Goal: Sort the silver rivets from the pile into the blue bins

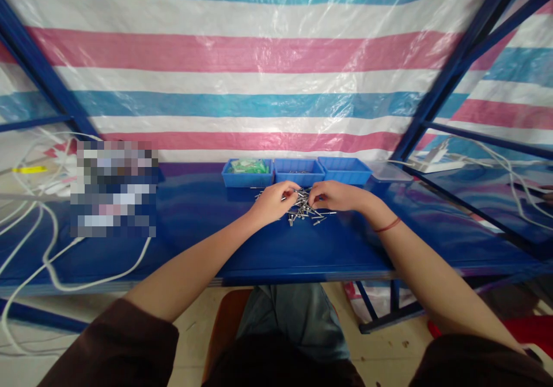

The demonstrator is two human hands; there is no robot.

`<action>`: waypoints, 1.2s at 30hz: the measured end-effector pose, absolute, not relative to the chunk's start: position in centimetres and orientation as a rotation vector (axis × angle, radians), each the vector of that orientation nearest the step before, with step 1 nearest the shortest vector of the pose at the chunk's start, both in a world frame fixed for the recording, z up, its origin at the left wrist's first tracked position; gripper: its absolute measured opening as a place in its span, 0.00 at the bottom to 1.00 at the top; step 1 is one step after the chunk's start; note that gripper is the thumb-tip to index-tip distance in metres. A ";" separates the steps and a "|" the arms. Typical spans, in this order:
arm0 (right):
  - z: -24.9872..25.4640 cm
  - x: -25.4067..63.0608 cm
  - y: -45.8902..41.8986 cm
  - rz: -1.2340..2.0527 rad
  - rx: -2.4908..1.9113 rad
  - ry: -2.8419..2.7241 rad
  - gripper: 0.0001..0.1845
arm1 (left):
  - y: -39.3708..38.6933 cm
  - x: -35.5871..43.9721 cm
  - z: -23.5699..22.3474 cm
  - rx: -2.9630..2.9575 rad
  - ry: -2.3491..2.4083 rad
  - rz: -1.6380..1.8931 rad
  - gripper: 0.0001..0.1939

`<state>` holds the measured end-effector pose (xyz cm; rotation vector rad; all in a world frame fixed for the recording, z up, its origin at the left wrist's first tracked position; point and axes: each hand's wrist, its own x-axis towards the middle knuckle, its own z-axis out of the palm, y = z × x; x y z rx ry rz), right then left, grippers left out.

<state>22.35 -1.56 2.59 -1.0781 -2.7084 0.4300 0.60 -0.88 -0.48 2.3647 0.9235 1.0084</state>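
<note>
A loose pile of silver pop rivets [302, 209] with long thin pins lies on the blue table [194, 214], pointing in many directions. My left hand [276, 200] is at the pile's left side, its fingers curled toward the thumb. A bit of metal shows between them, apparently a pop rivet. My right hand [330, 196] reaches in from the right, fingertips bent down and pinched at the pile's edge. What it pinches is too small and hidden to make out. Some rivets lie partly under both hands.
Behind the pile stand three blue bins: the left bin [248, 179] holds green-and-clear plastic, the middle bin [299, 178] some small metal pieces, plus a right bin [344, 171]. A clear lid [391, 172] lies beside them. White cables [54, 243] cross the left side; blue frame posts [449, 82] flank the table.
</note>
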 end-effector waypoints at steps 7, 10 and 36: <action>3.1 22.1 -2.2 0.245 -1.048 -2.558 0.06 | -0.8 0.6 -0.6 2.423 0.913 1.035 0.09; 3.3 21.8 -2.3 0.178 -1.060 -2.497 0.07 | -0.9 0.5 -0.6 2.454 0.895 1.020 0.11; 3.1 18.1 -3.4 0.310 -0.893 -2.061 0.07 | -0.7 0.8 -0.3 2.307 0.850 1.098 0.08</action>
